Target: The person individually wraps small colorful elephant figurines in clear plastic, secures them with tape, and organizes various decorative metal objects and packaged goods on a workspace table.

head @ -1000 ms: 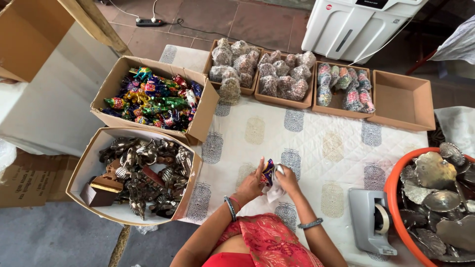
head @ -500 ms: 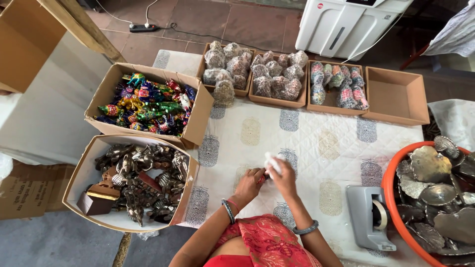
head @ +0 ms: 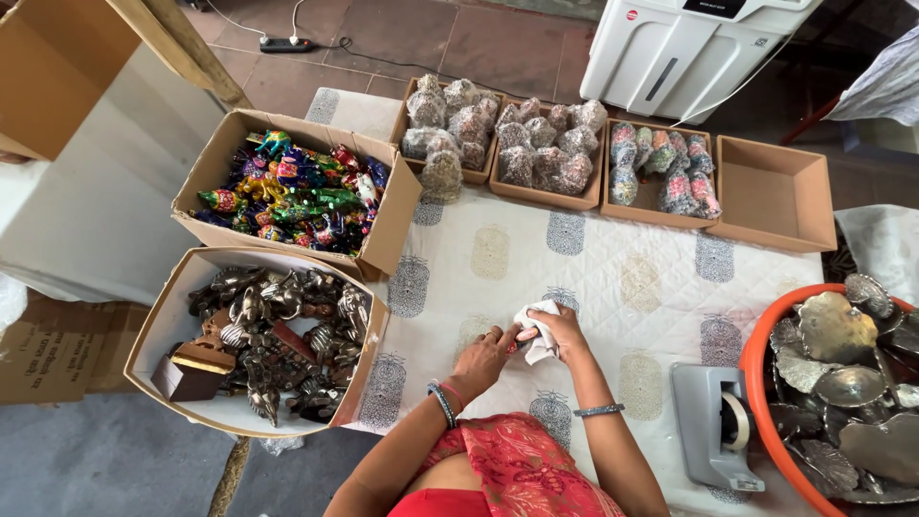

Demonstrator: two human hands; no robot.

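Both hands, left hand (head: 485, 356) and right hand (head: 560, 330), fingers clamped on crumpled white tissue bundle (head: 538, 329); beyond fingertips, cardboard trays (head: 542, 191) of wrapped lumps

We see colourful figurine, bare between fingers a second ago, now nearly covered by white wrapping paper (head: 538, 330). Left hand (head: 486, 357) and right hand (head: 565, 332) closed tighter around bundle, slightly lower on cloth.
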